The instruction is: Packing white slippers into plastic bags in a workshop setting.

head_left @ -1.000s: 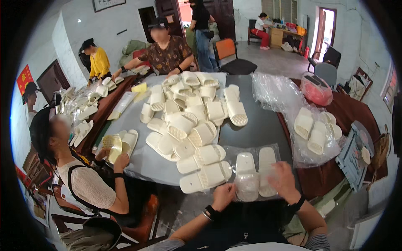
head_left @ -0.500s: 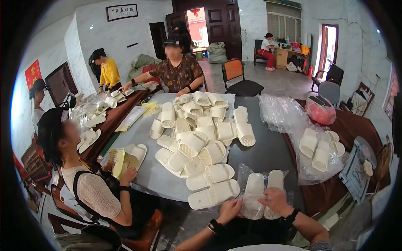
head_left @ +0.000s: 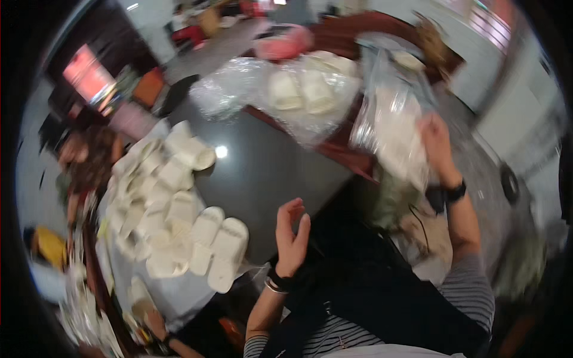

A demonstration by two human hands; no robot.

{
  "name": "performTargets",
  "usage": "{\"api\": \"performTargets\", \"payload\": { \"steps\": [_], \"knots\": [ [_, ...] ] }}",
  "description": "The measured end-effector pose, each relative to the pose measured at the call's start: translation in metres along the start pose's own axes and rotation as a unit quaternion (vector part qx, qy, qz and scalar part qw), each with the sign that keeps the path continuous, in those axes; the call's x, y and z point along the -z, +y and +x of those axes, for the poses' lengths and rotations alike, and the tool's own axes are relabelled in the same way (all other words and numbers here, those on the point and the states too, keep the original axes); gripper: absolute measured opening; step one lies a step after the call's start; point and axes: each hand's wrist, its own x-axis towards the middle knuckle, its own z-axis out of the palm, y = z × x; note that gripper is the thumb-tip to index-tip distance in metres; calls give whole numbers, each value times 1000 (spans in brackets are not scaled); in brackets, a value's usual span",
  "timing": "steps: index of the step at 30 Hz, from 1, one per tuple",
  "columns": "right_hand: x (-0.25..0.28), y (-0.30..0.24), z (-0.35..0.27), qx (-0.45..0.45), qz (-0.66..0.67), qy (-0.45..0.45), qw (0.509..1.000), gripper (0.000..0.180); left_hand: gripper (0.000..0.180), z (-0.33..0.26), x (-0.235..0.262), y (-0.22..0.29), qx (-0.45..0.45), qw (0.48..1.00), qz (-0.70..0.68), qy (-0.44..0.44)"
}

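Dark glossy tabletop point(head_left: 262, 173), pale foam slippers point(head_left: 218, 247) heaped along its left side.

Right hand point(head_left: 439, 146) grips a clear crinkly plastic bag point(head_left: 391, 128) holding a white slipper pair, raised to the person's right, long axis running up and away. Left hand point(head_left: 292, 235) hangs open and empty, fingers loosely curled, just right of the nearest slippers. More bagged slippers point(head_left: 301, 92) lie beyond.
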Motion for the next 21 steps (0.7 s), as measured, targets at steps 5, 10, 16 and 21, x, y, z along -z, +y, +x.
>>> {"api": "performTargets", "payload": {
  "steps": [5, 10, 16, 21],
  "knots": [
    [136, -16, -32, -237, 300, 178, 907, 39, 41, 27, -98, -32, -33, 954, 103, -278],
    [203, 105, -109, -222, 394, 191, 871, 44, 54, 21, -202, -93, -144, 888, 315, -301],
    [112, 172, -89, -298, 432, 103, 845, 45, 65, 48, -223, -123, 30, 869, 390, -304],
    [58, 265, -56, -317, 304, 72, 895, 53, 83, 45, -219, -126, -84, 883, 384, -258]
  ]
}}
